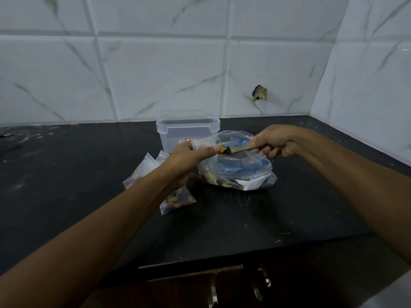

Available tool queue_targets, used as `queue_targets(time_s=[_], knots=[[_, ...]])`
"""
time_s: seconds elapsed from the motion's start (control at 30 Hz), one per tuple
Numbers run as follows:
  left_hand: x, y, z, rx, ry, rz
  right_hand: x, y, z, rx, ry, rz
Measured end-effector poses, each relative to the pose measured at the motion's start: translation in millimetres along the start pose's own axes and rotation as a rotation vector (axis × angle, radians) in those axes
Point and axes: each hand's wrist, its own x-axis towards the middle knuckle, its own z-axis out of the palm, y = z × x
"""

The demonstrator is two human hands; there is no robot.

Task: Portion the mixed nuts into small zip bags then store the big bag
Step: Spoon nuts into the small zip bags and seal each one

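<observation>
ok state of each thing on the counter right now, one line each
small zip bag: held open by left hand
wooden spoon: gripped by right hand, tip at bag mouth
big bag: open
filled small bags: lying on counter
plastic container: lidded

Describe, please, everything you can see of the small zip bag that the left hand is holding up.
The small zip bag is clear, thin plastic, held upright above the black counter in front of the big bag. The left hand pinches its top edge, keeping the mouth open. A wooden spoon, gripped by the right hand, has its tip at that mouth. A few brownish nuts seem to lie at its bottom; the zip strip is too blurred to make out.
</observation>
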Motion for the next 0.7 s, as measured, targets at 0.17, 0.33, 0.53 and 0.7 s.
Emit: queue_targets(time_s=[0.17,0.33,0.53,0.7], knots=[[-2,0,7,0.242,0.1,0.102,-9,-4,-14,0.012,0.035,-0.06],[-9,4,16,0.755,0.382,0.365,-23,-18,-24,-0.025,0.071,-0.069],[0,11,21,0.828,0.436,0.378,-43,-43,-25,0.007,0.025,-0.107],[10,8,21,0.847,0.408,0.317,-52,-55,-8,-0.113,0.082,-0.179]])
